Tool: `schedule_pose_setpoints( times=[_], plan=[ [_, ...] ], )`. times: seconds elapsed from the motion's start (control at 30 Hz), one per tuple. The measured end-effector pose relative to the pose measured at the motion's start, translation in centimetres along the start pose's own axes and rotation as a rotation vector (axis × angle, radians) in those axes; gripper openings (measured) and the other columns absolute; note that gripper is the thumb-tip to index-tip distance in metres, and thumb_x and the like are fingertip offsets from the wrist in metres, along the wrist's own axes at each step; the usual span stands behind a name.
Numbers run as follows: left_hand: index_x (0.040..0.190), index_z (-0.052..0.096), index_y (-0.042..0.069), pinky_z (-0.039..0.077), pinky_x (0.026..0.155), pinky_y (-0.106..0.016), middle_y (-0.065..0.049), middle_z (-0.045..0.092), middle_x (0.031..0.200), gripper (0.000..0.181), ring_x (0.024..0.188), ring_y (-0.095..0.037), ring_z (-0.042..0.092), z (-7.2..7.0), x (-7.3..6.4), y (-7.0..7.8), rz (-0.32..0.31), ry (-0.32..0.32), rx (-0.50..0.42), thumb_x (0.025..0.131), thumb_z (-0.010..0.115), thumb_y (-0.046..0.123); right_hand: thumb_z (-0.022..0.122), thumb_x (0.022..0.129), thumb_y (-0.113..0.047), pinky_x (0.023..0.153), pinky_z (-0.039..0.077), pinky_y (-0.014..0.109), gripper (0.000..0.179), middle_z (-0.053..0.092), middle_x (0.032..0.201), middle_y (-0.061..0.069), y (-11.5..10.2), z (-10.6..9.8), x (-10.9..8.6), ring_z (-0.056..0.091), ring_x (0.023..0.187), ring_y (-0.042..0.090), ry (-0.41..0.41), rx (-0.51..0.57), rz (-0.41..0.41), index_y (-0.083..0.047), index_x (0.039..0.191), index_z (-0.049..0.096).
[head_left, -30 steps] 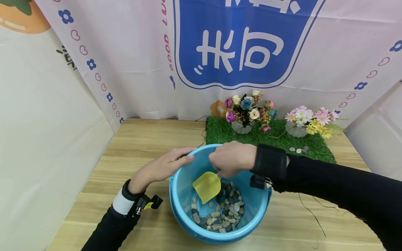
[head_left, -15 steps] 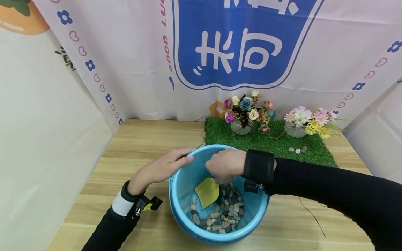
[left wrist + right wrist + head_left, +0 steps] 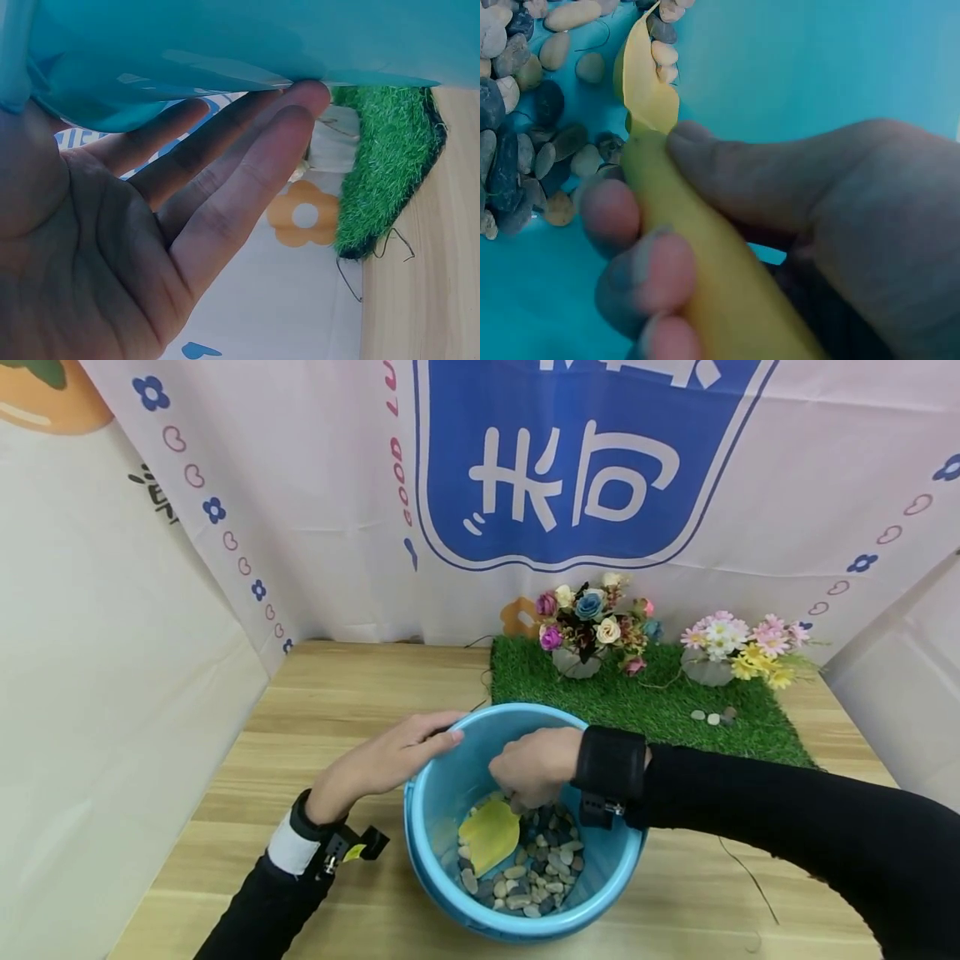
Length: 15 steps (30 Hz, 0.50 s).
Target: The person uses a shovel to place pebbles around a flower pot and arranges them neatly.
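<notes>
A light blue bucket stands on the wooden table, with grey, dark and cream pebbles across its bottom. My right hand reaches down inside it and grips the thick handle of a yellow toy shovel. In the right wrist view the thumb and curled fingers wrap that handle, and the blade points down by the pebbles at the left inner side. My left hand rests at the bucket's left rim; in the left wrist view its fingers extend fairly straight against the outer wall.
Behind the bucket lies a green artificial grass mat bearing two pots of flowers, one mixed roses, one pink and yellow blooms. Several small stones sit on it. A printed cloth hangs at the back.
My right hand has moved lower into the bucket, and the shovel's blade has sunk from above the bottom to the pebbles at left. The left hand stays at the rim.
</notes>
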<state>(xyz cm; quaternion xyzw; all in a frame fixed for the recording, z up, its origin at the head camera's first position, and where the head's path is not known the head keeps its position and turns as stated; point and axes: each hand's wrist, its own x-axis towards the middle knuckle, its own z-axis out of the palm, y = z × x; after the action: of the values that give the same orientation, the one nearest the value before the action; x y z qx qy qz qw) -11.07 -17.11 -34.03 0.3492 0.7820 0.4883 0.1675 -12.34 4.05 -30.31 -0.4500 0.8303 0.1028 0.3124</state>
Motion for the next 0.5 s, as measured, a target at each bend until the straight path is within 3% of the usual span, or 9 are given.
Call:
schedule_pose_setpoints(
  times=[0.33,0.5],
  plan=[
    [0.138,0.040,0.018,0.056,0.071,-0.034,-0.006,0.056,0.123,0.037,0.092,-0.021,0.063,0.03,0.05,-0.03,0.002,-0.001,-0.007,0.103,0.033,0.024,0.056,0.093,-0.029,0.042,0.027,0.022,0.038,0.036,0.049,-0.006,0.83,0.52,0.33,0.034,0.041,0.008,-0.001,0.049,-0.076,-0.019,0.059,0.044],
    [0.139,0.040,0.019,0.055,0.072,-0.034,-0.005,0.055,0.124,0.037,0.094,-0.020,0.062,0.07,0.06,0.00,-0.005,0.003,-0.001,0.103,0.033,0.025,0.057,0.092,-0.029,0.041,0.028,0.021,0.037,0.038,0.049,-0.006,0.92,0.55,0.36,0.037,0.042,0.008,-0.007,0.052,-0.088,-0.019,0.058,0.045]
  ],
)
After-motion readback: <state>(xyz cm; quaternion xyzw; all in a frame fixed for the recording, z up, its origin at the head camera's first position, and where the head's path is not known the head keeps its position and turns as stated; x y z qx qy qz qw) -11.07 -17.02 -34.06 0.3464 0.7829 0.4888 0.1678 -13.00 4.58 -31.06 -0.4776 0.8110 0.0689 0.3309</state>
